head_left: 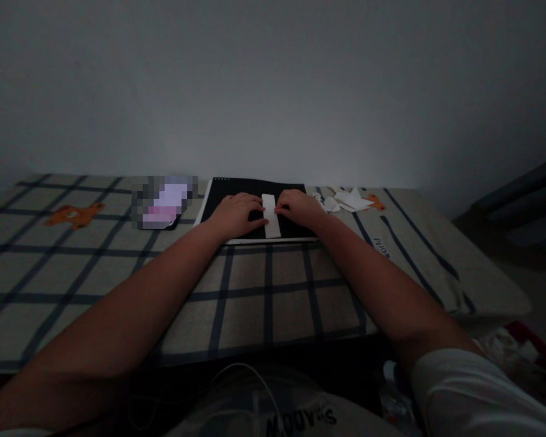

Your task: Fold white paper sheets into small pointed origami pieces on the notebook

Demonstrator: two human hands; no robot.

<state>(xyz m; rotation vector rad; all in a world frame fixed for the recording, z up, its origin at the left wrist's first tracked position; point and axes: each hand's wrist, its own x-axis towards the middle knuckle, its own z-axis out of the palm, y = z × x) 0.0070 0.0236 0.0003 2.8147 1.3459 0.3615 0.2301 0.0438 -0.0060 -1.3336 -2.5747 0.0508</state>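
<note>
A narrow white paper strip (271,216) lies lengthwise on a black notebook or pad (250,187) with white edges. My left hand (239,215) rests at the strip's left side, thumb and fingers apart, their tips touching or close to its edge. On the other side my right hand (298,206) has its fingers bent together at the strip's right edge; whether it pinches the paper is too small to tell.
The table has a checked cloth (246,291). At the left lies a phone (166,203), partly blurred out. White paper scraps (348,200) are heaped right of the pad. Below the table's right end are a plastic bottle (394,394) and a red container (530,343).
</note>
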